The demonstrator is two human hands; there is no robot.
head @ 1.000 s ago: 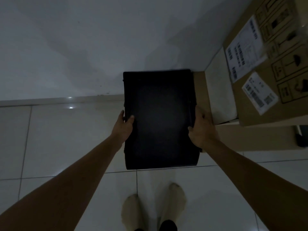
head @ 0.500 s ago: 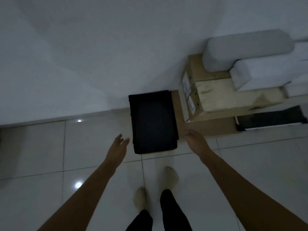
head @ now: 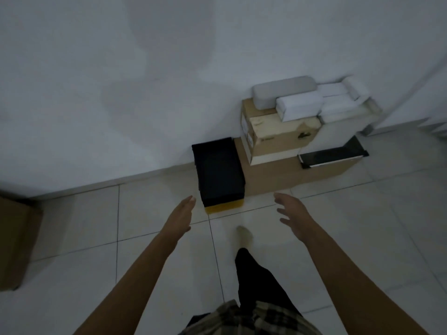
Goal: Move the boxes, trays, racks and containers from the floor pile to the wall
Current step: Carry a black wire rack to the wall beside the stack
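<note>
black box (head: pixel 219 172): 1 | cardboard boxes (head: pixel 278 139): 3 | black tray (head: pixel 331 154): 1 | white blocks (head: pixel 300 107): perhaps 5

black box (head: pixel 219 171): matt | cartons (head: pixel 278 139): cardboard | floor (head: pixel 96 228): glossy tile, seemingly

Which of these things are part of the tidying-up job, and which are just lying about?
Job: black box, cardboard boxes, white blocks and black tray, all set by the wall; left hand and right hand, both empty.
Just about: brown box at the left edge, possibly waiting its turn.
</note>
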